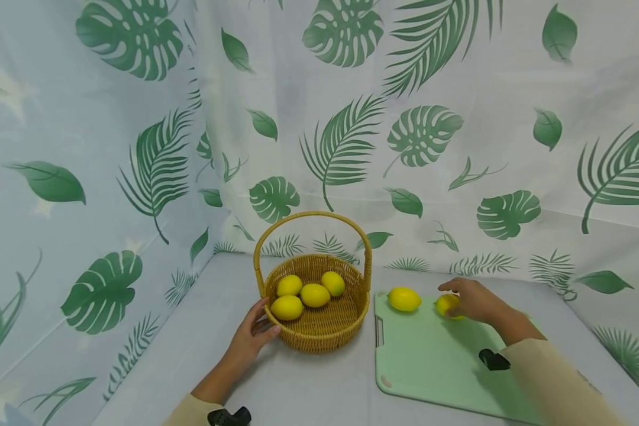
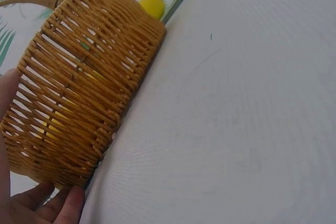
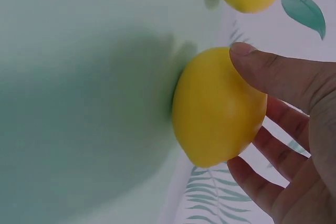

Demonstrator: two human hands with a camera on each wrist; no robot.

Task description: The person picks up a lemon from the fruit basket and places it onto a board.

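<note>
My left hand holds the left side of a round wicker basket with a tall arched handle. Several yellow lemons lie in it, mostly toward its left and back. The left wrist view shows the thumb and fingertips on opposite parts of the woven wall. Over the far part of a pale green cutting board, my right hand grips a lemon between thumb and fingers. That lemon is at the board's surface; whether it touches is unclear. Another lemon rests at the board's far left corner.
Basket and board stand side by side on a white-covered table, a narrow gap between them. A white curtain with green leaf prints hangs behind and to the left. Black straps sit at both wrists.
</note>
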